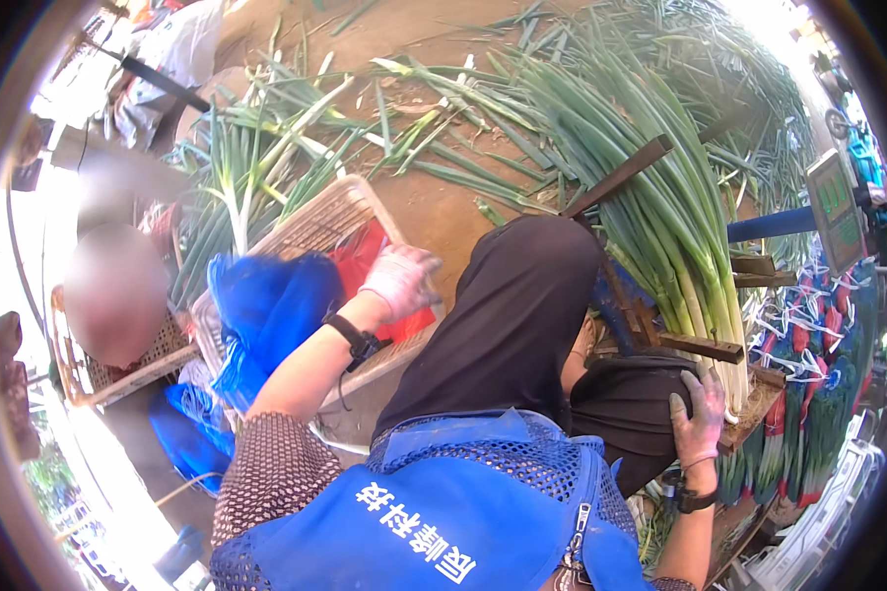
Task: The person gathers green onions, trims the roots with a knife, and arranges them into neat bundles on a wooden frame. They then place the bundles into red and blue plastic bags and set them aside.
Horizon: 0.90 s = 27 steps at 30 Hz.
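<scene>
My left hand point(400, 282), in a pale, stained glove, is over a plastic crate point(369, 196) holding red plastic sheeting point(366, 247) and blue plastic bags or film point(277, 295). Motion blur hides whether its fingers grip any of the red plastic. My right hand point(698, 417), also gloved, rests on my right knee with fingers apart and nothing in them. Just beyond it, a large bundle of long green onions point(680, 251) leans in a rack of wooden bars point(698, 346). Their white root ends point towards me and their green leaves spread away.
Loose onions and leaves point(480, 159) litter the dirt floor ahead. A digital scale display point(834, 210) stands on a blue post point(772, 224) at right. Behind it are several onion bundles with red wrapping point(776, 436). More blue plastic point(185, 436) lies left, beside another crate point(144, 380).
</scene>
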Each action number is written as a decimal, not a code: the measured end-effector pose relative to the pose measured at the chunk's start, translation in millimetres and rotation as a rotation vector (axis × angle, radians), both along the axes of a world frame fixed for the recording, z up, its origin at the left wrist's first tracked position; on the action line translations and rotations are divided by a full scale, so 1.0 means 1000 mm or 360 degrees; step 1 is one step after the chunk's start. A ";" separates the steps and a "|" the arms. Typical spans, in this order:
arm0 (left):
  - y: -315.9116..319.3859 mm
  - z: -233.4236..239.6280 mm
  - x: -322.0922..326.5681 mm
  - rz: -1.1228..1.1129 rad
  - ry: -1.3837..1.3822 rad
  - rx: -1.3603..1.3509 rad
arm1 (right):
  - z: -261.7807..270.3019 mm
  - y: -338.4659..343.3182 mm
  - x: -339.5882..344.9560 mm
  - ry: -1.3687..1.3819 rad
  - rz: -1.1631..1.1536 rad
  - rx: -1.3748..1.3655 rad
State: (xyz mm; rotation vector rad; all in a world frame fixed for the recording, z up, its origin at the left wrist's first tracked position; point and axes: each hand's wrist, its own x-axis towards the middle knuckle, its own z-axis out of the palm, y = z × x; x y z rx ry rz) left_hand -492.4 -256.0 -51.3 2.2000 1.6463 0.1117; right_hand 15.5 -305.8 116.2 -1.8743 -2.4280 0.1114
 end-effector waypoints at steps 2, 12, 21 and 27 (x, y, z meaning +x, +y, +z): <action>0.017 -0.013 0.012 -0.0482 0.0279 0.0216 | -0.003 0.010 -0.010 -0.0069 -0.0076 0.0029; 0.105 -0.011 -0.056 -0.0241 0.0423 -0.0202 | -0.006 0.066 -0.036 -0.0037 -0.0057 -0.0053; 0.238 -0.062 -0.012 -0.0294 0.0834 -0.0988 | -0.009 0.081 -0.024 -0.0090 -0.0216 -0.0120; 0.290 -0.149 0.098 -0.0616 0.0675 -0.0964 | -0.012 0.091 -0.023 -0.0114 -0.0265 -0.0210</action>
